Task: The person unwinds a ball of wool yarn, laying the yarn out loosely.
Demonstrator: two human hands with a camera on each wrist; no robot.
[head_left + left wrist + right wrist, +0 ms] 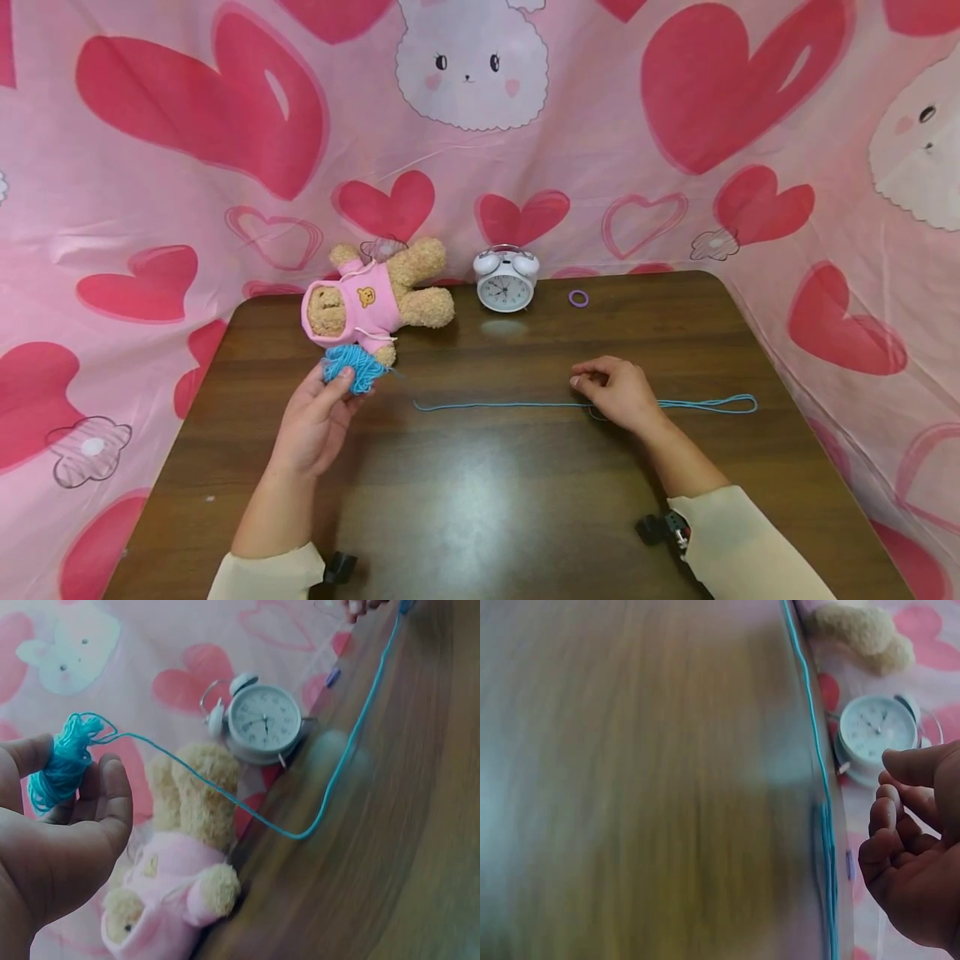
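My left hand grips a small bundle of blue yarn between thumb and fingers, raised beside the teddy bear. From the bundle a loose blue strand trails off, as the left wrist view shows. On the brown table a length of blue yarn runs sideways, ending at the right in a folded loop. Over this length hovers my right hand, hiding part of it. Its fingers are loosely bent, and nothing shows between thumb and fingertips in the right wrist view.
A teddy bear in a pink hoodie lies at the table's back left. Next to it stands a white twin-bell alarm clock, with a purple ring to its right. A pink heart-print cloth hangs behind the table.
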